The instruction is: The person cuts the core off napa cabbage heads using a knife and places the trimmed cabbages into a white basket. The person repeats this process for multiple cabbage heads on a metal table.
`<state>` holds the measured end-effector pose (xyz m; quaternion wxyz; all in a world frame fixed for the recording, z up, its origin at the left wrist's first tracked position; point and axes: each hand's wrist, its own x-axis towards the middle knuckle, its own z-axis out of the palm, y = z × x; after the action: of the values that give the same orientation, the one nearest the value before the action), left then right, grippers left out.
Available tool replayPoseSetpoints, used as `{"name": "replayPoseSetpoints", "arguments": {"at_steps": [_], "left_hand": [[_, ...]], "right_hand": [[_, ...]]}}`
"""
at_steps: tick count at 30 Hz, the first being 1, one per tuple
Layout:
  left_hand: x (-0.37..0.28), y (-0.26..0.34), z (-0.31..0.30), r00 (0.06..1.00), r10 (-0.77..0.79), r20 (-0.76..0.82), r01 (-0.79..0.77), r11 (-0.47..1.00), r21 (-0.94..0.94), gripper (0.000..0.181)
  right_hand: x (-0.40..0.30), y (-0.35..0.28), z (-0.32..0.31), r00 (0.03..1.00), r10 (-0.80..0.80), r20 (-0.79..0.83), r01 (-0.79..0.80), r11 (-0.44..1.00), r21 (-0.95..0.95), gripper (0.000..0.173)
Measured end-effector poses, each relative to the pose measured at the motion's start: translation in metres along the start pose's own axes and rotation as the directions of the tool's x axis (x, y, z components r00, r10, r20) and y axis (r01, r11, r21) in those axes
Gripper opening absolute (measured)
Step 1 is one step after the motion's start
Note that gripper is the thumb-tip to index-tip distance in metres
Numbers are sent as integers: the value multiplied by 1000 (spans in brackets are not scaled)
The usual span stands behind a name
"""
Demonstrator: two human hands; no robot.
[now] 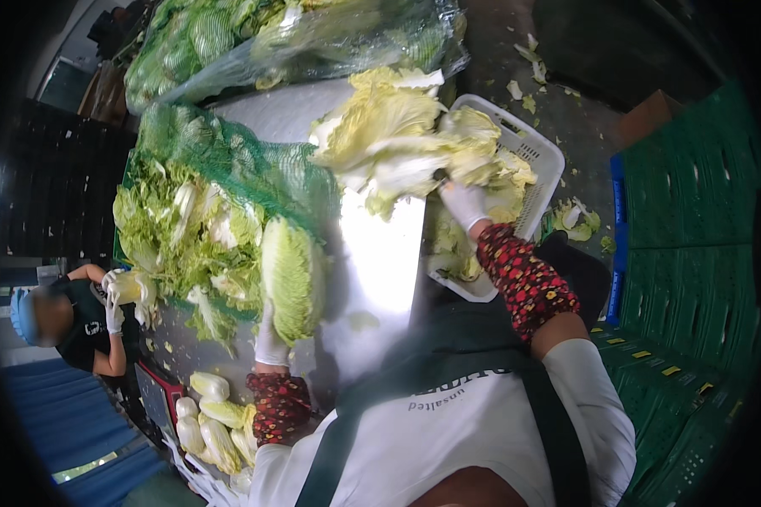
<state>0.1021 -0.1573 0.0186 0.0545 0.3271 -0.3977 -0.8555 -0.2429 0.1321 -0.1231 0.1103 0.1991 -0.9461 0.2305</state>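
Observation:
My left hand (271, 345), in a white glove, grips the lower end of a green napa cabbage (293, 279) at the side of the metal table (377, 260). A gloved right hand (466, 204), also mine, is at a bunch of loose pale cabbage leaves (396, 142), its fingertips partly hidden against them. These leaves spread from the table over the near side of a white plastic basket (548, 171). More leaves lie inside the basket.
Green mesh sacks (228, 142) of cabbages and a heap of leaves (190, 222) lie left. Trimmed cabbages (212, 424) sit lower left. Across from the heap, a co-worker (82, 323) holds a cabbage (127, 286). Green crates (685, 190) are stacked right; scraps litter the floor (494, 38).

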Motion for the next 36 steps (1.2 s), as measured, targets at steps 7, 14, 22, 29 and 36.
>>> {"name": "replayPoseSetpoints", "arguments": {"at_steps": [7, 14, 22, 29, 36], "left_hand": [[6, -18, 63, 967, 246, 69, -231, 725, 649, 93], [-17, -69, 86, 835, 263, 483, -323, -475, 818, 78], [47, -4, 98, 979, -7, 205, -205, 7, 979, 104], [48, -66, 73, 980, -115, 164, -21, 755, 655, 112], [27, -37, 149, 972, 196, 129, -205, 444, 872, 115]], "right_hand": [[-15, 60, -31, 589, 446, 673, -794, 475, 380, 25], [-107, 44, -62, 453, 436, 778, -887, 134, 441, 17], [-101, -43, -125, 501, -40, 864, -831, 258, 494, 38], [-107, -70, -111, 416, -215, 884, -906, -19, 422, 49], [-90, -71, -117, 385, -324, 864, -895, 98, 436, 36]]}}
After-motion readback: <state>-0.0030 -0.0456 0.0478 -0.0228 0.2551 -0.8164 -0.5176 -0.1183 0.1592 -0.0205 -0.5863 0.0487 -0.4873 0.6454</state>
